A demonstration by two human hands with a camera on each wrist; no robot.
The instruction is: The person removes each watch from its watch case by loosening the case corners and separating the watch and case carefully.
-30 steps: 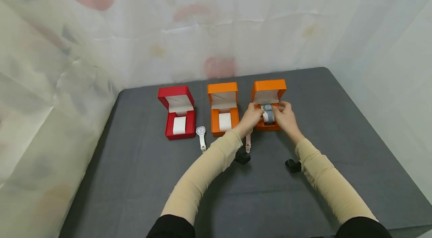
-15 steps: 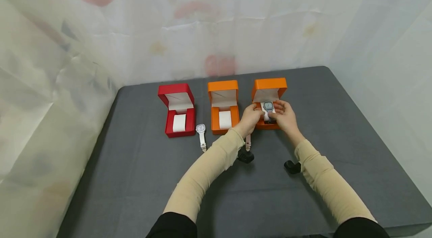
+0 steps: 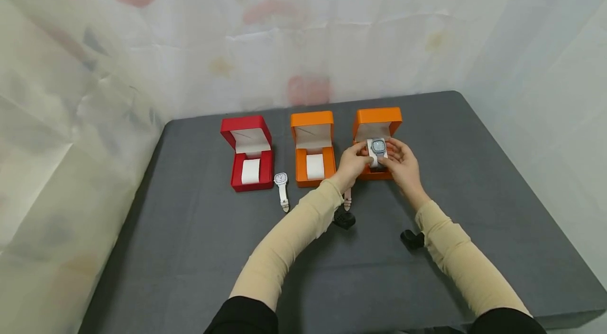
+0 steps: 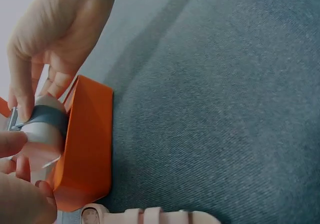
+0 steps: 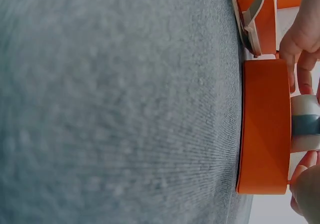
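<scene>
Orange boxes (image 3: 377, 134) two, red box (image 3: 246, 152) one; both hands (image 3: 378, 163) gripping one cushioned grey watch (image 3: 378, 146).

Readable text: we find none anywhere.
Watch dials: we see the grey watch (image 3: 378, 146) and white watch (image 3: 281, 179) faces, too small to read.
Boxes: we see no brand.

Three open watch boxes are standing in a row toward the far edge of the tabletop (image 3: 199, 249): one red box (image 3: 247, 154) and two orange boxes (image 3: 313, 148) (image 3: 377, 122). Three watches are showing: one grey watch (image 3: 378, 147) on its white cushion, one white watch (image 3: 282, 188) and one pink-strapped watch (image 3: 348, 199) lying flat. Two white cushions (image 3: 250, 171) (image 3: 315, 166) are sitting bare in their boxes.
</scene>
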